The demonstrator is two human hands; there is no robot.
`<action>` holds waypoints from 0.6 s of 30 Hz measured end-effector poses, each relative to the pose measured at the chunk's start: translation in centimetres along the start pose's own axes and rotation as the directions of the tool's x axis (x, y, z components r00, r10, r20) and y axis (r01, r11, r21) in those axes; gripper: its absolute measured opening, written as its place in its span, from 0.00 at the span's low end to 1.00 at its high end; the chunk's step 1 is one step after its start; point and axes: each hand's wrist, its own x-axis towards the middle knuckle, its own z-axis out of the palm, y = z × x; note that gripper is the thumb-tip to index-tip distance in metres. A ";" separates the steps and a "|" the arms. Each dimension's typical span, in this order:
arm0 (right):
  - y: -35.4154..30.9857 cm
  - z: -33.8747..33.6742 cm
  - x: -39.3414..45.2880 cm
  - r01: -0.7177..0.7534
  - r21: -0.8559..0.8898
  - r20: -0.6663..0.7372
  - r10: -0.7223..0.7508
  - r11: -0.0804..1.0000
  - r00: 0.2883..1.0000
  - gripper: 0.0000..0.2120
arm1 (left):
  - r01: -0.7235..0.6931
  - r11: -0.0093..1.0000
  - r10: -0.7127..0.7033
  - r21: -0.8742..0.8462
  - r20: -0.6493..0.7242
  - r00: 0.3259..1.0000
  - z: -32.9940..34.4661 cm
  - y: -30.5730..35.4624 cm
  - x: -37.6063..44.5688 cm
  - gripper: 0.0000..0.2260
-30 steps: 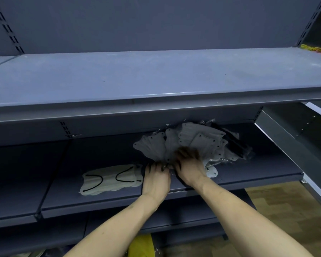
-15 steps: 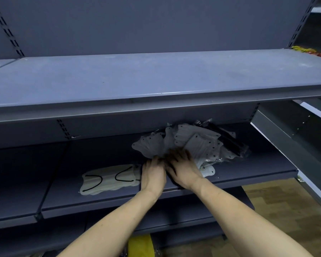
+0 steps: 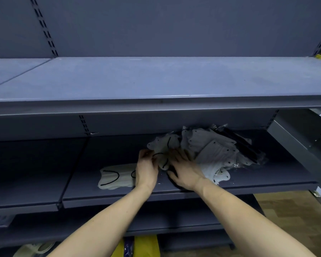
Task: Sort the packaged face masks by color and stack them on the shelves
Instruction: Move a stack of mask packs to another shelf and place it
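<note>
Both hands work at a heap of packaged masks on the middle shelf (image 3: 248, 182).

The left hand (image 3: 146, 170) pinches a grey mask (image 3: 162, 147) with curled fingers; the right hand (image 3: 185, 171) presses flat, fingers spread, on the mask heap (image 3: 217, 147). One sorted mask (image 3: 115, 176) lies just left of the left fingers.

We have only one view, from the head camera, so nothing is shared with a second view. It looks forward and a little down into grey shelves (image 3: 156, 86), close to them. The middle shelf (image 3: 248, 184) fills the centre, and both forearms enter from 6 o'clock. A strip of wooden floor (image 3: 293, 219) shows at 4 o'clock.
</note>
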 end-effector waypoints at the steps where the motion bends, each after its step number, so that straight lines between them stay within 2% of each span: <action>1: -0.6 0.3 0.3 0.032 0.009 0.002 -0.032 0.999 0.999 0.33 | 0.016 1.000 -0.016 0.002 0.005 1.000 -0.3 -0.4 0.2 0.12; 4: -2.0 1.2 1.5 -0.012 0.029 0.023 0.012 0.999 1.000 0.34 | 0.038 0.998 -0.040 0.059 0.037 0.999 -1.1 -1.2 0.2 0.16; 9: -3.6 1.6 2.7 -0.114 -0.053 0.062 0.117 0.992 0.991 0.33 | -0.002 0.966 -0.017 0.260 0.073 0.997 -2.5 -2.6 0.0 0.20; 13: -4.8 1.6 3.4 -0.107 -0.100 0.046 0.112 0.989 0.993 0.32 | -0.073 0.841 0.009 0.536 0.122 0.993 -3.4 -3.9 -0.6 0.17; 16: -6.1 2.1 3.9 -0.095 -0.087 0.052 0.100 0.992 0.994 0.28 | -0.178 0.793 0.035 0.582 0.248 0.968 -3.7 -4.6 -1.2 0.26; 18: -6.8 2.6 4.1 -0.074 -0.040 0.045 0.076 0.996 0.996 0.25 | -0.246 0.714 0.039 0.655 0.314 0.949 -3.8 -5.0 -1.4 0.28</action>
